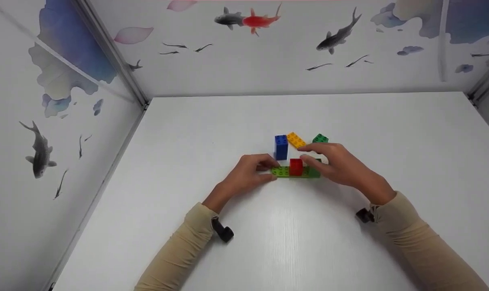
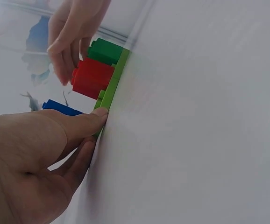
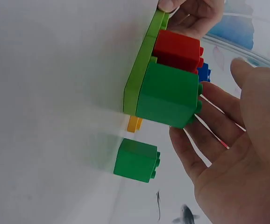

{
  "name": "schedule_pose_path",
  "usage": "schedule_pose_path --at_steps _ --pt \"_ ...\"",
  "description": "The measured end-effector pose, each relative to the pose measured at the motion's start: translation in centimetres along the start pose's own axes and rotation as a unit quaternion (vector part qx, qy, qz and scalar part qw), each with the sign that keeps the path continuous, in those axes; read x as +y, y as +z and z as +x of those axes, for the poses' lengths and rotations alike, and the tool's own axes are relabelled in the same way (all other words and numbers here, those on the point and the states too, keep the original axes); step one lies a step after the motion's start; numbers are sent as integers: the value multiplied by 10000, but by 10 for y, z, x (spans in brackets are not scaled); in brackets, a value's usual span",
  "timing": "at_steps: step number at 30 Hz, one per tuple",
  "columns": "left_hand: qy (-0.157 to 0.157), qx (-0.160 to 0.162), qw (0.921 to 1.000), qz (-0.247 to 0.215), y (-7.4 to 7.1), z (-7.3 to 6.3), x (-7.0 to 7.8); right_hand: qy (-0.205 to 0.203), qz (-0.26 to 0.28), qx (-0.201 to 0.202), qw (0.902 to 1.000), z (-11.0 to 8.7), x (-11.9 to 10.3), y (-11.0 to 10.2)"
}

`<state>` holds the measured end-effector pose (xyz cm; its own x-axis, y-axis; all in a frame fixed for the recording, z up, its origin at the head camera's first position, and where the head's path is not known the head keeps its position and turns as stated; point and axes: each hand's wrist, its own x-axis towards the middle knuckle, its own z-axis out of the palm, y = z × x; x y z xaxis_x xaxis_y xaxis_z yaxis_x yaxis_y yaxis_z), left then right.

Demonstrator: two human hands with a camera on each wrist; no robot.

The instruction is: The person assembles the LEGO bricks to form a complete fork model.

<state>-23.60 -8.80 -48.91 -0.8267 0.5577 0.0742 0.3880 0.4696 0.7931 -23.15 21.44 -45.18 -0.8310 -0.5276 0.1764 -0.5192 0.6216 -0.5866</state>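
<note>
My left hand (image 1: 250, 173) pinches the left end of a long light green building-block base (image 1: 280, 171) between thumb and fingers, low on the table. A red block (image 1: 296, 167) stands on the middle of this base. At the base's right end sits a dark green block (image 3: 167, 91), partly hidden by the right hand in the head view. Close above these two blocks is my right hand (image 1: 339, 165), its thumb and fingers apart and nothing between them. In the right wrist view its fingertips (image 3: 178, 135) overlap the edge of the dark green block.
Behind the base, a tall blue block (image 1: 281, 148) stands upright. A flat yellow block (image 1: 296, 140) lies beyond it, and a loose green block (image 1: 320, 138) sits past the right hand's fingers. White panels with painted fish (image 1: 40, 149) border the white table (image 1: 212, 125).
</note>
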Motion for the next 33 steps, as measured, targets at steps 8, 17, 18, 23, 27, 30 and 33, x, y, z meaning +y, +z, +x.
schedule_pose_path --at_steps 8,17,18,23,27,30,33 --pt "-110 12 9999 -38 1 0 0 -24 -346 660 9972 0 19 -12" --pt "-93 8 10000 -32 0 0 0 237 -323 292 9988 0 30 -15" --pt "-94 8 10000 -29 0 -1 1 272 -345 241 9987 0 31 -15" --pt "-98 19 9999 -26 0 -1 1 423 -426 58 9982 -1 33 -15" --pt "-102 20 9999 -53 0 -1 1 445 -411 64 9981 -1 34 -15" --pt "-86 19 9999 -100 0 -1 1 452 -376 49 9983 -1 34 -15" --pt "-66 24 9999 -142 0 -1 0 505 -378 -26 9980 -2 34 -16"
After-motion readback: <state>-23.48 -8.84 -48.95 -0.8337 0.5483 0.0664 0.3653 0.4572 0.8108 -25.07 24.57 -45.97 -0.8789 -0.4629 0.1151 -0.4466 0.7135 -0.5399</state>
